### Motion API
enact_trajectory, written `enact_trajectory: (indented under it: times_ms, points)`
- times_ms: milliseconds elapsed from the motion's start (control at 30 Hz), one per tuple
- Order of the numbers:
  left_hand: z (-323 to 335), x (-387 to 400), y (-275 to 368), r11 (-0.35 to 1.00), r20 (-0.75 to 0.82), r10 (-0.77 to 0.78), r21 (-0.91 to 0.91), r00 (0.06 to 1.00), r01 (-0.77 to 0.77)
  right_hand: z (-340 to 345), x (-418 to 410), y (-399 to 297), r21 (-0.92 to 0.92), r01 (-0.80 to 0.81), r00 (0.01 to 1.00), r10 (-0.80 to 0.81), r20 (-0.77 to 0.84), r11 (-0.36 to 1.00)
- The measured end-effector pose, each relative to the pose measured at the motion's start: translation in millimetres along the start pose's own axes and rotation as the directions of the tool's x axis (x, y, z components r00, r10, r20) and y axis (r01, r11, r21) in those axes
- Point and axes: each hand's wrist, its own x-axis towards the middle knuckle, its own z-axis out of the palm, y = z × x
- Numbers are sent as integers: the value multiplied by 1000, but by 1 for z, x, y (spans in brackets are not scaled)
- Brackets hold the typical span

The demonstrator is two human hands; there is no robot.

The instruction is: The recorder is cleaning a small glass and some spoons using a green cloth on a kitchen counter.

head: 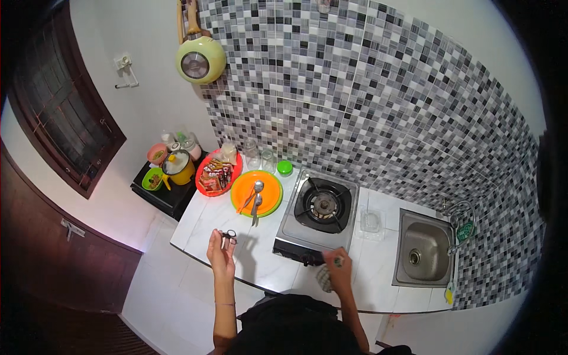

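Note:
My left hand [222, 255] is raised over the counter's front left part and holds a pair of scissors [230, 235], whose dark finger loops show; the blades are hidden. In my right hand [340, 270], somewhat blurred in front of the stove's right corner, a checked cloth [324, 278] hangs from the grip. A single-burner gas stove [324, 205] stands behind that hand. Between the hands and the wall, an orange plate [243, 191] lies on a green one, with spoons [258, 186] and an orange-handled utensil on top.
A red basket [198, 186] of packets stands left of the plates. Glass jars [268, 160] and a green-lidded container [285, 167] line the tiled wall. A clear plastic container [371, 222] lies between stove and steel sink [426, 253]. A yellow pot [181, 171] and bowls stand far left.

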Motion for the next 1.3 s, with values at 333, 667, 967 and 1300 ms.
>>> enact_trajectory:
  times_ms: [333,667,967,1300]
  points:
    - [-3,158,-115,766,133,-246,634,960,108,-110,0,56,288,-156,877,267,-400,945]
    - [0,264,-187,185,555,-177,830,813,-527,-127,1,63,342,-184,788,346,-509,922]
    - [16,261,-182,215,569,-214,820,794,-530,-127,0,75,338,-184,786,345,-514,923]
    - [1,239,-152,-407,776,-225,474,589,-781,-116,15,58,322,-212,807,352,-475,923]
